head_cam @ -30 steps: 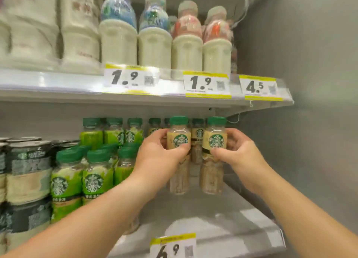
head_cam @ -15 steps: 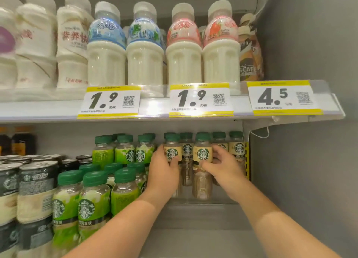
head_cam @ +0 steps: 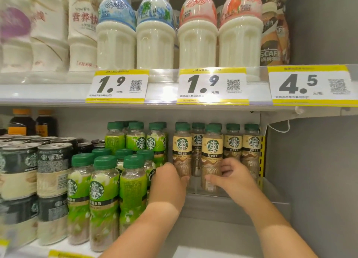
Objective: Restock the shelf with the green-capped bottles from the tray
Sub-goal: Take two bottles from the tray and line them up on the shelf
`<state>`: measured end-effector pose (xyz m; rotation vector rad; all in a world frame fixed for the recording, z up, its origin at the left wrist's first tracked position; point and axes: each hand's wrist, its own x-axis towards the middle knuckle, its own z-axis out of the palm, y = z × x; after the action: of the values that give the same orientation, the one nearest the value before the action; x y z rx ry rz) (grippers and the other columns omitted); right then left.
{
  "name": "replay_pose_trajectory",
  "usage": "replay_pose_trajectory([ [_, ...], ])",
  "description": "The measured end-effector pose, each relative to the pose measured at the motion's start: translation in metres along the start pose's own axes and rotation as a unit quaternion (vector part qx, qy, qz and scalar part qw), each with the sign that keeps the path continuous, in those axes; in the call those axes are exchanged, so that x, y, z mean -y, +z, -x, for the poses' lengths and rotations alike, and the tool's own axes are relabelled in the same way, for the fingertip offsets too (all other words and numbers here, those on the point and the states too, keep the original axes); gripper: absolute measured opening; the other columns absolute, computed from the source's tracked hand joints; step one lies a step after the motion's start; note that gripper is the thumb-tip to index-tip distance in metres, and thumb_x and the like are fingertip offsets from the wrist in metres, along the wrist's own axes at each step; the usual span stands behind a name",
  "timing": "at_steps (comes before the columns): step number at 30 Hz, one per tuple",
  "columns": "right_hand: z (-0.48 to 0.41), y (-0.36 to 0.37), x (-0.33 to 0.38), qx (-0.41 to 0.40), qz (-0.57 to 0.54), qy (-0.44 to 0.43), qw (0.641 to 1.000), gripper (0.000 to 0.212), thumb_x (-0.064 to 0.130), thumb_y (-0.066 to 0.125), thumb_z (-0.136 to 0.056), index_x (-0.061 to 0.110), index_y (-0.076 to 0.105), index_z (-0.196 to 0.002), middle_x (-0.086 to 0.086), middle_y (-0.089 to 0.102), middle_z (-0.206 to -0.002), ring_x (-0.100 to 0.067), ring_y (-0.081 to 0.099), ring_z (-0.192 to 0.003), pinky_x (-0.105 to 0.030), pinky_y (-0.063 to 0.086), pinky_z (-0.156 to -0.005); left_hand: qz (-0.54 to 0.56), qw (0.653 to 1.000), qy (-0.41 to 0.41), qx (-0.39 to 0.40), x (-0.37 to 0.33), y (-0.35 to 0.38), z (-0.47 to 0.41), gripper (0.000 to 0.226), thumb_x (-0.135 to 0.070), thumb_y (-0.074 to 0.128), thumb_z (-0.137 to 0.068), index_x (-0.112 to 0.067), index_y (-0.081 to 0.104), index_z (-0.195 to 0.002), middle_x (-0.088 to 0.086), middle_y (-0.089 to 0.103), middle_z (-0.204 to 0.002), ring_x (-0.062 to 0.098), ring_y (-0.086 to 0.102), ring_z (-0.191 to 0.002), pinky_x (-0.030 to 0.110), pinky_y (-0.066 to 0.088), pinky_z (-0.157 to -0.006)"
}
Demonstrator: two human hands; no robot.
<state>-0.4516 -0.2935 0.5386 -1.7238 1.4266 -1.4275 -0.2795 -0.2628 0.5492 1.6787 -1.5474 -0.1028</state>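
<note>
Two green-capped bottles with cream labels and brown lower halves stand at the back right of the lower shelf (head_cam: 232, 203). My left hand (head_cam: 168, 182) holds the lower body of the left bottle (head_cam: 182, 151). My right hand (head_cam: 232, 178) curls round the base of the right bottle (head_cam: 212, 157). Three more cream-label bottles (head_cam: 242, 143) stand just behind and to the right. The tray is out of view.
Green-label bottles (head_cam: 104, 189) fill the shelf left of my left hand, with dark cans (head_cam: 52, 166) further left. An upper shelf edge with price tags (head_cam: 212, 87) hangs above, carrying white milk bottles (head_cam: 155, 34). A grey side wall (head_cam: 313, 170) bounds the right.
Both hands have carried the two bottles deeper into the shelf and slid down from the labels to the lower bodies. The view has moved closer and tilted up.
</note>
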Motion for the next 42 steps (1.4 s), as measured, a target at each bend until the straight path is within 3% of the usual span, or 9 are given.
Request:
replay_pose_trajectory([
  [6, -0.009, 0.019, 0.007, 0.017, 0.011, -0.032, 0.999, 0.026, 0.021, 0.084, -0.075, 0.034, 0.063, -0.083, 0.012, 0.067, -0.089, -0.005, 0.064, -0.081, -0.02, 0.047, -0.067, -0.025, 1.0, -0.014, -0.01, -0.007, 0.003, -0.005, 0.022, -0.026, 0.065, -0.094, -0.007, 0.059, -0.101, 0.011, 0.067, -0.103, 0.031, 0.066, -0.102, 0.032, 0.05, -0.074],
  [11, -0.019, 0.032, 0.004, 0.006, 0.038, -0.041, 0.998, 0.025, 0.019, 0.083, -0.076, 0.034, 0.064, -0.082, 0.007, 0.073, -0.085, -0.01, 0.069, -0.08, -0.038, 0.058, -0.081, -0.073, 0.997, -0.018, -0.027, -0.007, 0.013, -0.012, 0.024, -0.02, 0.062, -0.096, -0.005, 0.055, -0.113, 0.011, 0.067, -0.112, 0.029, 0.066, -0.107, 0.032, 0.053, -0.079],
  [15, -0.022, 0.04, 0.001, -0.027, 0.069, -0.057, 0.996, 0.033, 0.022, 0.084, -0.076, 0.037, 0.055, -0.079, 0.012, 0.07, -0.083, -0.009, 0.069, -0.081, -0.037, 0.058, -0.082, -0.105, 0.994, -0.009, -0.032, -0.004, 0.021, -0.017, 0.018, -0.012, 0.057, -0.098, -0.006, 0.053, -0.114, 0.01, 0.067, -0.113, 0.025, 0.068, -0.106, 0.03, 0.055, -0.078],
  [20, -0.021, 0.046, -0.002, -0.046, 0.097, -0.07, 0.992, 0.042, 0.03, 0.083, -0.075, 0.015, 0.067, -0.111, 0.004, 0.072, -0.094, -0.014, 0.069, -0.09, -0.039, 0.057, -0.086, -0.112, 0.993, -0.004, -0.036, -0.005, 0.019, -0.019, 0.023, -0.01, 0.059, -0.096, -0.006, 0.047, -0.116, 0.012, 0.068, -0.114, 0.026, 0.069, -0.106, 0.032, 0.056, -0.077],
  [26, -0.015, 0.044, 0.002, -0.051, 0.124, -0.085, 0.987, 0.044, 0.034, 0.08, -0.078, 0.015, 0.065, -0.115, 0.009, 0.068, -0.094, -0.012, 0.066, -0.092, -0.035, 0.056, -0.086, -0.071, 0.997, 0.019, 0.013, -0.006, 0.01, -0.008, 0.03, -0.014, 0.062, -0.095, -0.005, 0.046, -0.118, 0.014, 0.067, -0.117, 0.028, 0.067, -0.109, 0.033, 0.055, -0.079],
  [28, -0.008, 0.04, 0.006, -0.048, 0.147, -0.098, 0.983, 0.05, 0.041, 0.074, -0.083, 0.017, 0.06, -0.124, 0.004, 0.067, -0.109, -0.016, 0.063, -0.107, -0.036, 0.053, -0.093, -0.091, 0.994, 0.042, 0.047, -0.002, 0.005, -0.001, 0.031, -0.006, 0.056, -0.095, -0.006, 0.043, -0.123, 0.014, 0.064, -0.12, 0.029, 0.066, -0.109, 0.032, 0.054, -0.081],
  [32, 0.007, 0.013, 0.013, -0.015, 0.307, -0.122, 0.944, 0.067, 0.052, 0.053, -0.093, 0.02, 0.036, -0.149, 0.0, 0.041, -0.152, -0.019, 0.038, -0.14, -0.038, 0.034, -0.113, -0.168, 0.972, 0.091, 0.134, 0.007, -0.005, 0.01, 0.053, 0.003, 0.052, -0.09, -0.006, 0.034, -0.138, 0.015, 0.048, -0.135, 0.031, 0.052, -0.123, 0.038, 0.048, -0.094],
  [36, 0.032, -0.014, 0.022, 0.037, 0.466, -0.105, 0.878, 0.071, 0.061, 0.037, -0.095, 0.028, 0.019, -0.155, -0.002, 0.019, -0.163, -0.024, 0.017, -0.15, -0.043, 0.021, -0.12, -0.226, 0.935, 0.169, 0.215, 0.023, -0.012, 0.025, 0.066, -0.002, 0.051, -0.091, -0.01, 0.022, -0.15, 0.012, 0.03, -0.152, 0.033, 0.032, -0.138, 0.043, 0.037, -0.111],
  [42, 0.092, -0.019, 0.027, 0.059, 0.571, -0.011, 0.819, 0.074, 0.065, 0.02, -0.095, 0.031, -0.006, -0.156, 0.001, -0.009, -0.166, -0.022, -0.013, -0.151, -0.043, -0.002, -0.123, -0.24, 0.898, 0.262, 0.261, 0.036, -0.033, 0.05, 0.073, -0.042, 0.038, -0.102, -0.014, 0.0, -0.157, 0.012, 0.0, -0.165, 0.035, -0.001, -0.151, 0.052, 0.008, -0.122],
])
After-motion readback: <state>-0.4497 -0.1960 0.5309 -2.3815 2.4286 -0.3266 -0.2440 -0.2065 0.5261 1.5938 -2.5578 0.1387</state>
